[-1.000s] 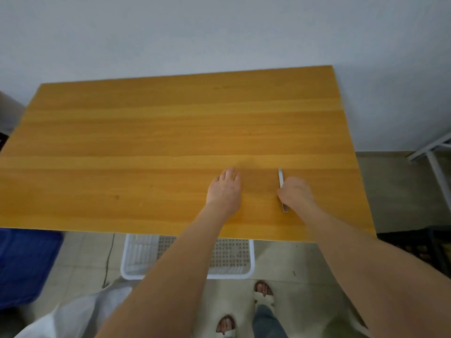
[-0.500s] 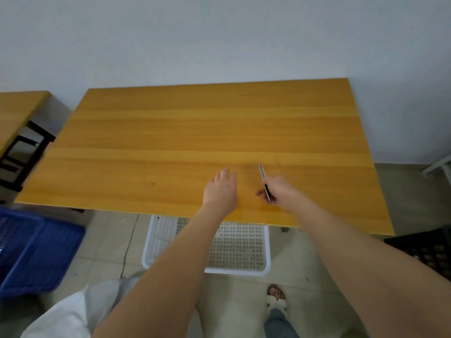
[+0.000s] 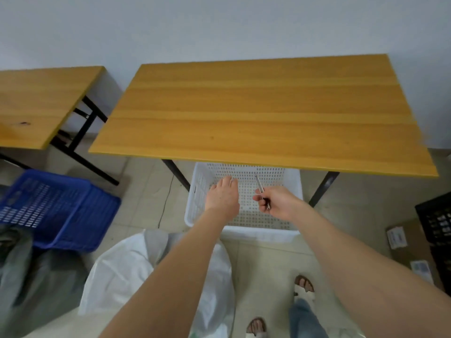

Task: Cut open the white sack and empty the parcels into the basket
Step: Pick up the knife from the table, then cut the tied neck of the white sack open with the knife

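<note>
Pale wall and tiled floor frame the wooden table [image 3: 256, 113] ahead of you, with a second table [image 3: 36, 106] off to its left. Your left hand [image 3: 223, 195] hovers palm down over the white basket [image 3: 195, 203], fingers straight and holding nothing. Your right hand [image 3: 275, 203], just beside it, has its fingers curled round the dark handle of a small knife [image 3: 259, 185], the thin blade pointing away from you. That basket sits on the floor, partly under the table's near edge. Nearer your feet, the white sack [image 3: 127, 272] lies on the floor below your left forearm. A blue crate [image 3: 56, 208] stands further left, and a cardboard box [image 3: 412, 245] at the right carries white labels, their print too blurred to read.
</note>
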Motion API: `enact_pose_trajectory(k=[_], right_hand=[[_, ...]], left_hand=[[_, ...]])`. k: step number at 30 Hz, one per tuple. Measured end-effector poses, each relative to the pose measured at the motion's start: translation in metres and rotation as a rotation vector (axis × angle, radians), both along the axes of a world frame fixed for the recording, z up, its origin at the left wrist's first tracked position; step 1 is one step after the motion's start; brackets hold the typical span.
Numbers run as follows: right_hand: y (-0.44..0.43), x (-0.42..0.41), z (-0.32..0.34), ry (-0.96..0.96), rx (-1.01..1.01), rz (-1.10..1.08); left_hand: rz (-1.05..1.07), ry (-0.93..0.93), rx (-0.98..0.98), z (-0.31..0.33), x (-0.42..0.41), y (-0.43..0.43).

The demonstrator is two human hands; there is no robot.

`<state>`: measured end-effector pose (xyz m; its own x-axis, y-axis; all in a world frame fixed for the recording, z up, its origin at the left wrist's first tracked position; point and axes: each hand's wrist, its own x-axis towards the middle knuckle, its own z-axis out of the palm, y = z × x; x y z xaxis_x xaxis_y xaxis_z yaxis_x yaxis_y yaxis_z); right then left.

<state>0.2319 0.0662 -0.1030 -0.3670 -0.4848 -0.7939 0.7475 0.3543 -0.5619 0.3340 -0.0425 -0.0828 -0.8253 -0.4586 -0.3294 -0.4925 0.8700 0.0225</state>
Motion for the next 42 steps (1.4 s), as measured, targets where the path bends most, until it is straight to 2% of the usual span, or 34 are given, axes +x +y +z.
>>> enact_pose_trajectory(k=[11, 24, 31, 42], right_hand=[[-0.007, 0.126, -0.026, 0.016, -0.018, 0.124], [0.034, 0.241, -0.06, -0.024, 0.026, 0.338], [0.025, 0.29, -0.074, -0.048, 0.057, 0.344], [-0.018, 0.323, -0.104, 0.001, 0.11, 0.263]], left_hand=[[0.2, -0.012, 0.056, -0.03, 0.14, 0.012], [0.379, -0.069, 0.078, -0.057, 0.27, 0.073], [0.41, -0.066, 0.122, -0.079, 0.318, 0.069], [0.432, -0.073, 0.226, -0.119, 0.35, 0.029]])
